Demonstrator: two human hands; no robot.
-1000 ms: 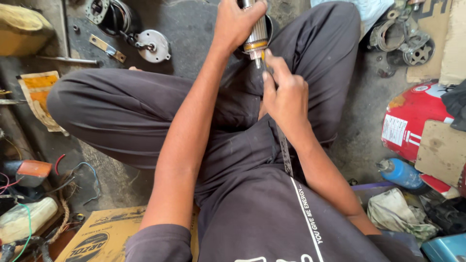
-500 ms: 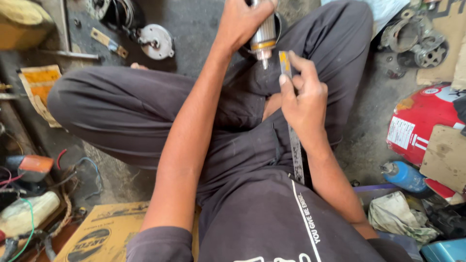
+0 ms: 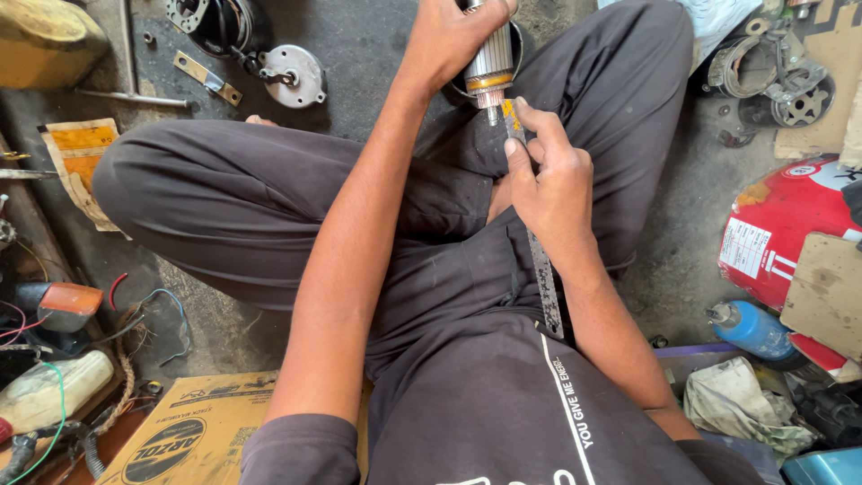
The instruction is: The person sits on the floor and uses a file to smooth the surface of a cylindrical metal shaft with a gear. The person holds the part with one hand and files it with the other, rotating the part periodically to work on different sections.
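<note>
The left hand (image 3: 458, 40) is gripping a motor armature (image 3: 489, 67) upright; the right hand (image 3: 552, 184) is pinching a hacksaw blade (image 3: 543, 278) against its shaft.

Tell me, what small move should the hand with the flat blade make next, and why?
Probably a short stroke of the blade across the armature, near its orange band. The left hand grips the armature upright over the lap, and the right hand pinches the blade with its yellow-marked tip already resting against the lower end. Everything looks set for scraping, though the exact contact point is hard to see.
</note>
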